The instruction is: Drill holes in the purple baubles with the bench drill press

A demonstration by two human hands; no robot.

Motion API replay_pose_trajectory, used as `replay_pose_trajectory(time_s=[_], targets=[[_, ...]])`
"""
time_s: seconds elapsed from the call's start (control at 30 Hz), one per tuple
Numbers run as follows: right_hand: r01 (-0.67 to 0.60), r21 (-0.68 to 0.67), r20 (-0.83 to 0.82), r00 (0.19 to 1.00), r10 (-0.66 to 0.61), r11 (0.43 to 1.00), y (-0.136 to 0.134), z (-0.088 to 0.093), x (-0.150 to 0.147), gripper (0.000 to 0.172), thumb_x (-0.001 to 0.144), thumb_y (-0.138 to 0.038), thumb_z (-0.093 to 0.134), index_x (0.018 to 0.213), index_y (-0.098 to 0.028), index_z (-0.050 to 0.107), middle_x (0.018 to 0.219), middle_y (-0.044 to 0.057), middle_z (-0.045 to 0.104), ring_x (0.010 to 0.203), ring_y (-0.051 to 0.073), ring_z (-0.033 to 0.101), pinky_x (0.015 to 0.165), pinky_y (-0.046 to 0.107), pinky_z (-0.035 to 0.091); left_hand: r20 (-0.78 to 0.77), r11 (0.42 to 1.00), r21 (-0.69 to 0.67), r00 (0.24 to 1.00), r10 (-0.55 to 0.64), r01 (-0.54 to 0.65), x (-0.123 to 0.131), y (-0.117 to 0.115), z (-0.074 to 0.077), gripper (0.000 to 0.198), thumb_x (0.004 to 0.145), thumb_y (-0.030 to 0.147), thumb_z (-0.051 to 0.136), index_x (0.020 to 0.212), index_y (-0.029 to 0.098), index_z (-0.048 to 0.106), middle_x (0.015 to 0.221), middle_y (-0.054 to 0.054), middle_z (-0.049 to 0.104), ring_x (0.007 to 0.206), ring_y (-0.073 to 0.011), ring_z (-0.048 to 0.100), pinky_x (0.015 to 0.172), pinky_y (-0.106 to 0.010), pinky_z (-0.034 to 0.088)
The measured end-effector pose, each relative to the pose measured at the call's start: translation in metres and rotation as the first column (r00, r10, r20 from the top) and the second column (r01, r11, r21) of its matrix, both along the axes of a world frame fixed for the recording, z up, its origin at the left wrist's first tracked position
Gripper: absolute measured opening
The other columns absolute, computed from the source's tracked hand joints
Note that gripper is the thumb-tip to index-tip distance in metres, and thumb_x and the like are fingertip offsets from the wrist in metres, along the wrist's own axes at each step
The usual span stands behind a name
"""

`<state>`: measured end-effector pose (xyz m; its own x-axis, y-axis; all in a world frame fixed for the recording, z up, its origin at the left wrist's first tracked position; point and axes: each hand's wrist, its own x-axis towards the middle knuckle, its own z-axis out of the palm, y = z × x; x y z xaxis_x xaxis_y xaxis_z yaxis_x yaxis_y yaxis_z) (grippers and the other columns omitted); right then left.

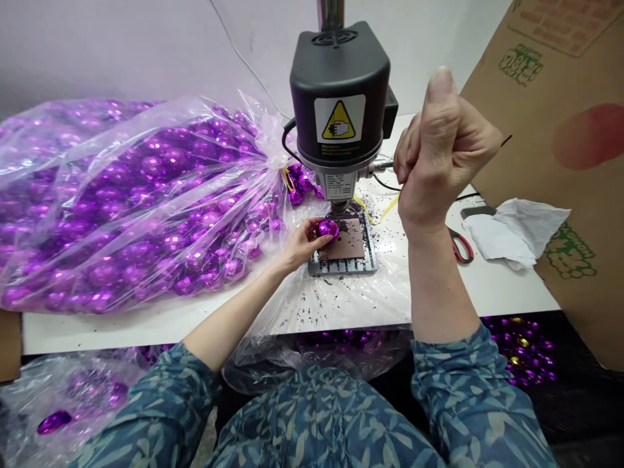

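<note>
My left hand [306,240] pinches a shiny purple faceted ball [327,227] between thumb and fingers. The ball is over a brown board [351,244] that lies on the slotted metal base [336,266] of a bench drill press, just below the chuck [340,207]. Raised on the right, my right hand [446,146] is closed round the drill press's feed lever [383,167], thumb pointing up; most of the lever is hidden by the fingers. The black drill press head [340,84] carries a yellow hand warning sign.
A large clear bag of purple balls [146,208] fills the table's left side. Dark shavings surround the base. Red-handled scissors [461,248] and crumpled white paper [514,231] lie at right, beside a cardboard box [565,149]. More purple pieces [524,351] lie below the table edge.
</note>
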<state>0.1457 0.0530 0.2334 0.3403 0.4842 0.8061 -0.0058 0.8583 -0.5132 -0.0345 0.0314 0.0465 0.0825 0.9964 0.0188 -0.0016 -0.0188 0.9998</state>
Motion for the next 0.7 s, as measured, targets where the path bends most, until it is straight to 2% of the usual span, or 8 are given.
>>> replay_pose_trajectory(time_s=[0.1, 0.2, 0.3, 0.43, 0.6, 0.7], targets=[[-0.067, 0.108, -0.057, 0.996, 0.074, 0.992, -0.002, 0.002, 0.0, 0.066, 0.085, -0.064, 0.061, 0.047, -0.022, 0.027, 0.039, -0.006, 0.024, 0.034, 0.006, 0.026, 0.041, 0.032, 0.025, -0.058, 0.999, 0.033, 0.998, -0.028, 0.03, 0.005, 0.0, 0.002, 0.06, 0.074, 0.036, 0.089, 0.124, 0.018, 0.061, 0.12, -0.011, 0.073, 0.104, -0.0213, 0.07, 0.096, -0.039, 0.057], [-0.087, 0.119, -0.064, 0.993, 0.095, 0.989, -0.004, 0.003, 0.0, 0.063, 0.087, -0.058, 0.063, 0.047, -0.022, 0.031, 0.039, -0.006, 0.026, 0.033, 0.005, 0.027, 0.041, 0.032, 0.026, -0.138, 0.999, 0.027, 0.99, -0.015, 0.019, 0.011, -0.002, 0.004, 0.06, 0.074, 0.033, 0.088, 0.126, 0.017, 0.062, 0.114, -0.01, 0.073, 0.095, -0.0193, 0.07, 0.091, -0.038, 0.058], [-0.053, 0.086, -0.044, 0.997, 0.057, 0.995, -0.006, 0.003, 0.0, 0.063, 0.087, -0.061, 0.06, 0.049, -0.022, 0.029, 0.04, -0.007, 0.026, 0.033, 0.006, 0.027, 0.042, 0.031, 0.029, -0.238, 0.998, 0.059, 0.97, 0.039, -0.025, 0.019, -0.004, 0.004, 0.061, 0.073, 0.033, 0.089, 0.125, 0.017, 0.064, 0.109, -0.009, 0.073, 0.085, -0.0165, 0.067, 0.083, -0.035, 0.058], [-0.007, 0.064, -0.003, 1.0, 0.007, 0.998, -0.007, 0.002, 0.0, 0.063, 0.085, -0.065, 0.056, 0.05, -0.021, 0.027, 0.041, -0.006, 0.026, 0.034, 0.007, 0.028, 0.042, 0.032, 0.03, -0.343, 0.981, 0.178, 0.93, 0.135, -0.077, 0.03, -0.006, 0.003, 0.057, 0.072, 0.03, 0.089, 0.123, 0.019, 0.067, 0.115, -0.009, 0.071, 0.094, -0.0192, 0.068, 0.086, -0.036, 0.058], [0.05, 0.042, 0.042, 0.998, -0.052, 0.998, -0.006, 0.002, 0.002, 0.065, 0.085, -0.071, 0.051, 0.05, -0.022, 0.026, 0.041, -0.005, 0.025, 0.034, 0.009, 0.028, 0.041, 0.034, 0.029, -0.328, 0.983, 0.166, 0.936, 0.127, -0.075, 0.036, -0.007, 0.004, 0.057, 0.075, 0.03, 0.088, 0.126, 0.018, 0.065, 0.117, -0.011, 0.073, 0.102, -0.0228, 0.069, 0.092, -0.04, 0.058], [0.033, 0.06, 0.027, 0.999, -0.035, 0.998, -0.005, 0.0, 0.002, 0.068, 0.086, -0.071, 0.054, 0.049, -0.022, 0.026, 0.04, -0.005, 0.025, 0.034, 0.007, 0.028, 0.041, 0.033, 0.027, -0.32, 0.985, 0.157, 0.94, 0.117, -0.069, 0.036, -0.007, 0.005, 0.057, 0.075, 0.03, 0.087, 0.126, 0.017, 0.065, 0.117, -0.011, 0.073, 0.1, -0.0227, 0.069, 0.091, -0.04, 0.058]])
